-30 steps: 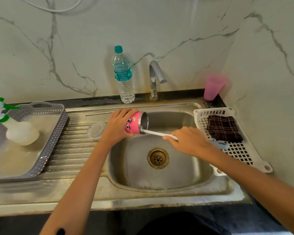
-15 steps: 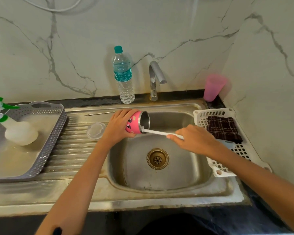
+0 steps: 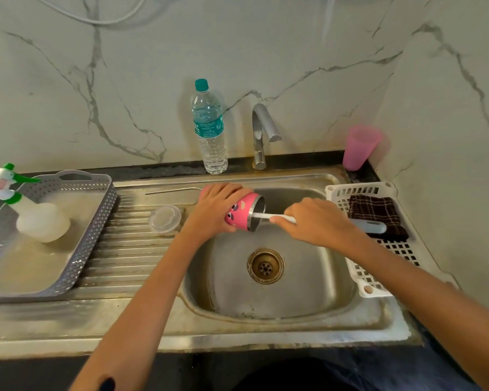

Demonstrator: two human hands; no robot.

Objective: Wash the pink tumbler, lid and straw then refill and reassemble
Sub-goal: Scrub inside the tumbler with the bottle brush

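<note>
left hand (image 3: pixel 213 207) grips tumbler (image 3: pixel 242 211) sideways over sink (image 3: pixel 308 306); right hand (image 3: pixel 319 221) grips brush (image 3: pixel 261 216), head inside tumbler.

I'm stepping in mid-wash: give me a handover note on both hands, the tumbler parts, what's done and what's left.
Left hand grips the pink tumbler on its side over the sink, mouth facing right.
Right hand holds the bottle brush, shaft running into the tumbler's mouth.
Clear lid and metal straw lie apart on the drainboard.
Done: tumbler dismantled, inside being scrubbed.
Left: wash lid and straw, rinse, refill, reassemble.
</note>
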